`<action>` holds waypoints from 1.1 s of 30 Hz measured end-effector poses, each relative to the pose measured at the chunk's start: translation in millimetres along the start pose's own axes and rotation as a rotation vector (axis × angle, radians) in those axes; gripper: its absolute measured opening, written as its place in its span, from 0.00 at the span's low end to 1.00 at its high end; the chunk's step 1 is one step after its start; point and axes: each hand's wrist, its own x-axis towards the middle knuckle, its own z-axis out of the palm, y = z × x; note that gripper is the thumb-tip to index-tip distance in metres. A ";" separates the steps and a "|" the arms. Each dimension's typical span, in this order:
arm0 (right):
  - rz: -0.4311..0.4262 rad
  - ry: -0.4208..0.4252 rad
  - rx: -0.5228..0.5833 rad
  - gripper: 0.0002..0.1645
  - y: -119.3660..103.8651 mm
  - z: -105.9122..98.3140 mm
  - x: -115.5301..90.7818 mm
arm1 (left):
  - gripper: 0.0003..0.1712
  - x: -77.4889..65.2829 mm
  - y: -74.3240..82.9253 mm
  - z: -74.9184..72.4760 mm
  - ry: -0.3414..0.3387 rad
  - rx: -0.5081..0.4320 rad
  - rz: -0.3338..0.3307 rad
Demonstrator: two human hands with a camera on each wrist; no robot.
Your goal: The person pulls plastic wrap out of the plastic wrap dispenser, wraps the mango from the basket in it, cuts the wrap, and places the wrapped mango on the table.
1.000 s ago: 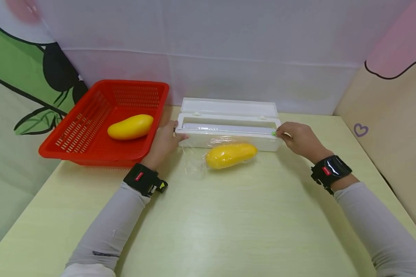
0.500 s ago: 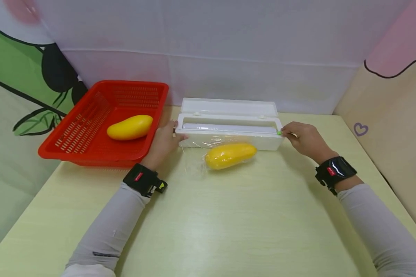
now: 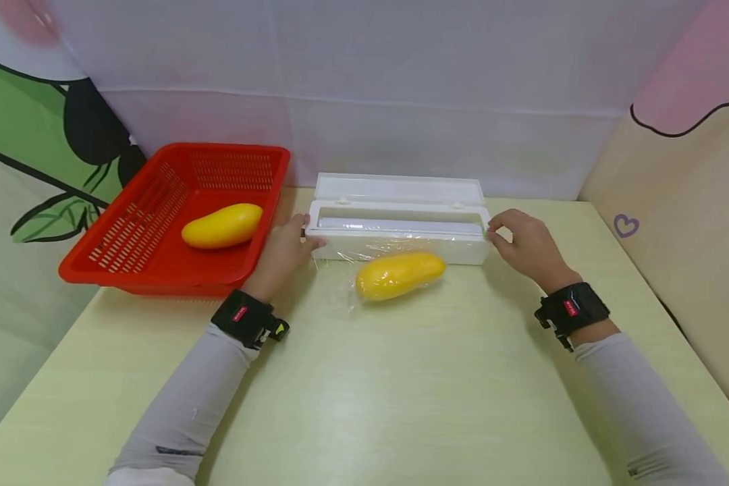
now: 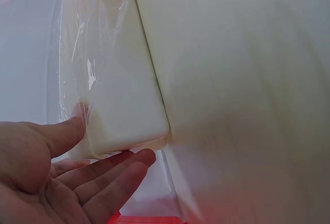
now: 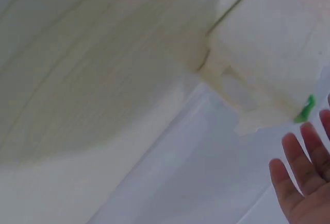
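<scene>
A white cling film dispenser (image 3: 401,248) stands at the back of the table with its lid (image 3: 401,189) raised. My left hand (image 3: 281,253) holds its left end, thumb on the front face and fingers at the end, as the left wrist view also shows. Pinched by the thumb and forefinger of my right hand (image 3: 525,246) is the small green slide cutter (image 5: 305,108) at the right end of the slot; the right wrist view leaves the pinch itself out of frame. In front lies a yellow mango (image 3: 401,275), covered by clear cling film (image 3: 340,280) that runs from the dispenser.
To the left stands a red plastic basket (image 3: 127,270) with another yellow mango (image 3: 221,226) in it. A cloth backdrop (image 3: 401,135) rises right behind the dispenser. The pale table (image 3: 364,391) extends forward between both arms.
My right hand has carried the green slide cutter rightward to the dispenser's end, and its wrist has since shifted slightly left. The left hand keeps its place; the head view turned slightly.
</scene>
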 end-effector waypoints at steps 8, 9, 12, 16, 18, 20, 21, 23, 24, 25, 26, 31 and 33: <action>-0.060 -0.361 0.189 0.41 -86.5 18.2 22.9 | 0.41 -0.6 1.7 -0.6 0.000 0.020 0.000; -0.065 -0.423 0.176 0.45 -94.7 22.5 24.2 | 0.41 -0.9 2.3 -0.6 0.000 0.022 0.002; -0.069 -0.523 0.102 0.53 -108.6 35.4 24.7 | 0.42 -1.5 2.8 0.0 0.003 0.026 0.013; -0.091 -0.497 0.053 0.52 -110.9 48.2 20.6 | 0.40 -2.9 2.6 -0.1 0.028 0.019 0.036; -0.115 -0.459 0.047 0.48 -109.3 52.3 18.7 | 0.35 -4.1 3.2 -0.8 0.045 0.020 0.056; -0.141 -0.420 0.043 0.43 -107.3 53.6 17.3 | 0.33 -5.9 5.5 -1.5 0.070 0.054 0.096; -0.153 -0.403 0.040 0.41 -106.4 54.0 17.3 | 0.30 -7.1 7.0 -2.2 0.084 0.073 0.122; -0.177 -0.373 0.033 0.36 -105.0 54.5 17.4 | 0.27 -10.2 10.5 -4.0 0.112 0.122 0.172; -0.187 -0.363 0.031 0.34 -104.6 54.5 17.7 | 0.26 -12.0 12.5 -5.0 0.125 0.147 0.188; -0.194 -0.357 0.027 0.33 -104.5 54.5 18.1 | 0.25 -14.0 14.6 -6.1 0.134 0.161 0.199; -0.200 -0.353 0.025 0.32 -104.3 54.4 18.4 | 0.24 -16.0 16.9 -7.4 0.138 0.166 0.206; -0.189 -0.353 0.021 0.31 -103.1 54.6 17.9 | 0.18 -23.9 29.1 -11.1 0.123 0.147 0.242; -0.177 -0.354 0.021 0.32 -102.4 54.7 16.8 | 0.16 -27.2 33.7 -11.9 0.098 0.096 0.276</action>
